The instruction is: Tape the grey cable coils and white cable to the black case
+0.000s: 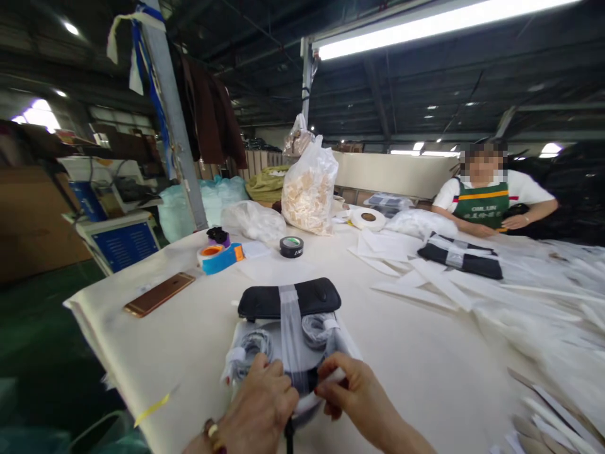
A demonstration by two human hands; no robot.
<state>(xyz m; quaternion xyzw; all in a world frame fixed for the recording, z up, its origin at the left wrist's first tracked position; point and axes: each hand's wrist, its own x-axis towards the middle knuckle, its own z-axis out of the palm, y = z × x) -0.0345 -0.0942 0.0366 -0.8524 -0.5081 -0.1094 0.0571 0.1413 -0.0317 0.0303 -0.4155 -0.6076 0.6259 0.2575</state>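
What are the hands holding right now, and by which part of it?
The left hand and right hand both pinch the near edge of the black padded bundle with grey coiled cables, where its translucent white band wraps around.

the plastic wrap (pixel 347 345) pinched in the fingers of the left hand (pixel 258 403) and right hand (pixel 359 394) is thin, milky and glossy, creased over grey cords (pixel 253 345). just past the fingertips a frosted, matt strip of tape (pixel 290 315) crosses a black pouch (pixel 265 301) of matt woven cloth. the table cover (pixel 425 353) is off-white cloth, matt and smooth. far left of the fingers, a phone (pixel 159 294) has a glossy coppery metal back.
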